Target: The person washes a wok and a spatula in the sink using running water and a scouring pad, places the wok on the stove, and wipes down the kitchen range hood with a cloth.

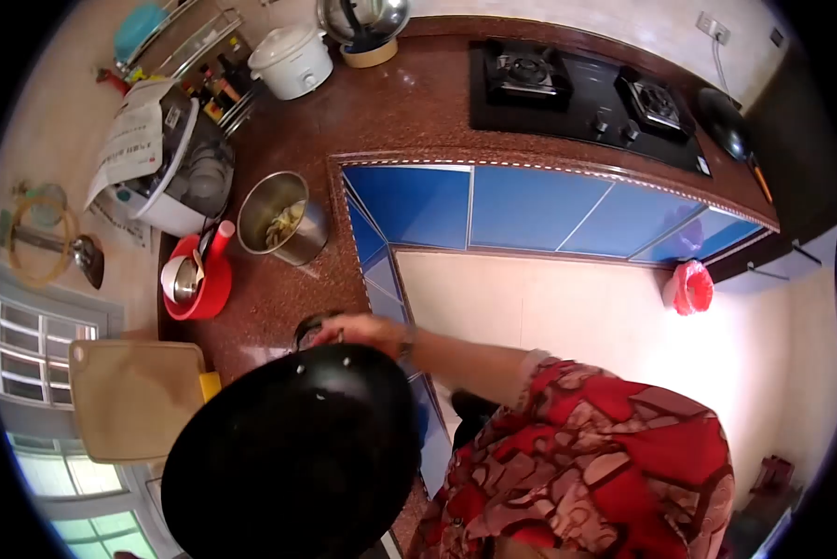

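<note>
My right hand is closed around the small loop handle of a big black wok. The wok is tilted, with its dark inside facing me, and it covers much of the lower left. What seems to be a sliver of my left hand shows at the bottom edge beyond the wok; its fingers are hidden. Past the right hand, a steel pot with pale yellowish food pieces inside stands on the brown counter.
A red basin with bowls and a cutting board are at the left. Behind stand a dish rack and a white slow cooker. A gas stove is along the far counter; a red-lined bin is on the floor.
</note>
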Demonstrator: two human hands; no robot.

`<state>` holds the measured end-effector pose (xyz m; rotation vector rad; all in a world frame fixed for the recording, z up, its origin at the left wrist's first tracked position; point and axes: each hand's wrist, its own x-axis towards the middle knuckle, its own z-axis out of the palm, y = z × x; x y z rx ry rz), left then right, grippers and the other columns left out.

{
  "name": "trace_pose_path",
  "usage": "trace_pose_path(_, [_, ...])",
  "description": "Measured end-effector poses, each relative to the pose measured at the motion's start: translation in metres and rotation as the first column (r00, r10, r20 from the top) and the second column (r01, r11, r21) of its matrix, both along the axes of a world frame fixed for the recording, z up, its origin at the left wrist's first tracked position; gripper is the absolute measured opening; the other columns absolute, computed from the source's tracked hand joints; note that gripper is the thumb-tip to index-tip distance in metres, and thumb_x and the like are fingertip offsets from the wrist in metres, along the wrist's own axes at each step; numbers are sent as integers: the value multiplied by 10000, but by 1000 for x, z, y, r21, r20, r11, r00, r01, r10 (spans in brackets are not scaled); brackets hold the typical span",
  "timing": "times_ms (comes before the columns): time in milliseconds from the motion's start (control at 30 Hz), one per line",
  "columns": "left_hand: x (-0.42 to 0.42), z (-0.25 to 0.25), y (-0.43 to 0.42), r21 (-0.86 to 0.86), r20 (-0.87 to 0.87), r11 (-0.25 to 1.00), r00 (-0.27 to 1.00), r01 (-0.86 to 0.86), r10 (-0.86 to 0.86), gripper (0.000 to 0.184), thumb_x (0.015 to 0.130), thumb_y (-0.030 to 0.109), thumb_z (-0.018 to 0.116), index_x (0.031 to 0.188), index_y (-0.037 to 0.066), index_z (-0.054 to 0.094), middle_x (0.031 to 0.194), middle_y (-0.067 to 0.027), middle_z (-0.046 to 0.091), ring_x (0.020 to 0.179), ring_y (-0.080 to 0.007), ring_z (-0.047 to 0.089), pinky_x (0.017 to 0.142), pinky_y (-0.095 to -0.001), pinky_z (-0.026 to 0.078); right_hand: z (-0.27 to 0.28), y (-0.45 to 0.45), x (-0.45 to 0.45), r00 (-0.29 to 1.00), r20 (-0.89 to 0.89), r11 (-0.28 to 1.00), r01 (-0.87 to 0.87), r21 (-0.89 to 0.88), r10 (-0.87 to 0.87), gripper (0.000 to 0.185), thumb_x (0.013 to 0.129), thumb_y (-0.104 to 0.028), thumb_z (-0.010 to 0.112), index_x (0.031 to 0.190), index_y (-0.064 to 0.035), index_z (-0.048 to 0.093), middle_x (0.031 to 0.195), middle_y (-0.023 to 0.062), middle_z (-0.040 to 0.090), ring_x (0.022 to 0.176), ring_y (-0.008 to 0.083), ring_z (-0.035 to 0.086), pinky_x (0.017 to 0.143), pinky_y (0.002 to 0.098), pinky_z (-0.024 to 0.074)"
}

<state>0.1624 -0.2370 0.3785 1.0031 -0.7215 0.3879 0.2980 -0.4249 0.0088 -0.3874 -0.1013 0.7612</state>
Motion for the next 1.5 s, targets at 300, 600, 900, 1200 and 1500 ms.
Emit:
trace_pose_path(300, [114,-43,-54,-137,21,991,1000,11,-8,290,802,114,515,610,120,299,556,-4,248,507,-103,255,546,-269,263,80,-229,10,835,72,788,541,-293,-546,250,800,-200,574,965,-17,619,921,62,619,890,157,571,828,296,462])
trace_pose_path(600, [305,-111,-196,21,-648,994,759,104,-66,194,870,206,525,745,66,476,741,-70,513,798,-233,517,854,-433,403,28,-409,110,708,86,629,670,-394,-701,259,788,-196,557,977,-27,608,975,71,607,945,182,536,865,329,426])
trace_pose_path(900, [497,-217,-188,-310,-907,939,342,-151,-245,423,805,220,585,1082,24,332,1013,-138,451,970,-341,445,882,-606,319,1,-448,256,625,157,551,761,-342,-765,252,752,-126,517,967,-18,591,969,65,587,925,207,506,838,336,398])
trace_pose_path(1200, [609,-274,-178,-203,-973,936,169,-287,-159,569,760,289,604,1177,73,282,1063,-152,373,983,-329,387,889,-601,308,-8,-445,373,591,224,429,752,-501,-775,252,707,-64,510,923,30,600,997,88,571,940,208,477,868,317,369])
trace_pose_path(1500, [644,-308,-179,-289,-956,883,72,-371,-283,465,780,279,567,1098,58,310,989,-150,402,966,-326,413,899,-599,306,-30,-454,424,645,119,490,675,-553,-755,340,683,-53,487,997,42,578,1118,114,509,1109,240,374,985,318,253])
